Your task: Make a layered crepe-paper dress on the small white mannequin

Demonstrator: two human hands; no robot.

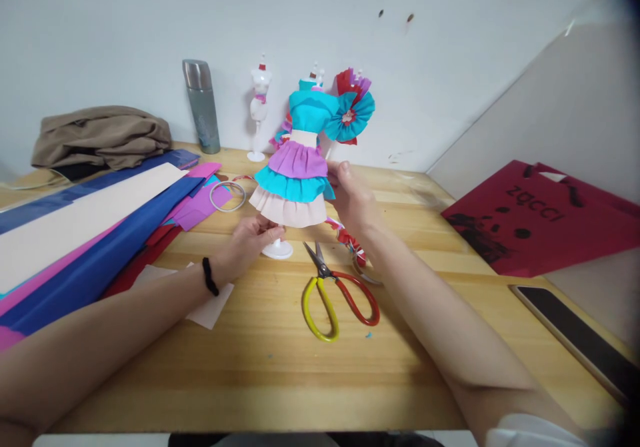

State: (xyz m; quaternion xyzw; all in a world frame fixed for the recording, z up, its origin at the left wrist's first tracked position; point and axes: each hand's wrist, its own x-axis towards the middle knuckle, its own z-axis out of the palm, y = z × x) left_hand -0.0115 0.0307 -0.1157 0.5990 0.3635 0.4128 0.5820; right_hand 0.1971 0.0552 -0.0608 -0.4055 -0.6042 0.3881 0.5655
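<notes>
A small dress-form mannequin (313, 112) stands upright in front of me in a turquoise crepe-paper top. Its tiered paper skirt (295, 187) is purple, turquoise and pale pink, with a cream band at the waist. My left hand (254, 239) is closed around the stand under the hem, just above the round white base (277, 250). At the skirt's right edge, my right hand (354, 197) has its fingers curled against the turquoise ruffle; the fingertips are partly hidden. Scissors (325, 274) with one yellow and one red handle lie open on the wooden table between my forearms.
Coloured crepe-paper sheets (90, 234) spread across the left. A thermos (203, 107), a brown cloth (103, 137) and a bare mannequin (259, 100) stand or lie at the back, near a turquoise paper flower (356, 124). A red bag (540, 220) and a phone (570, 334) are at right.
</notes>
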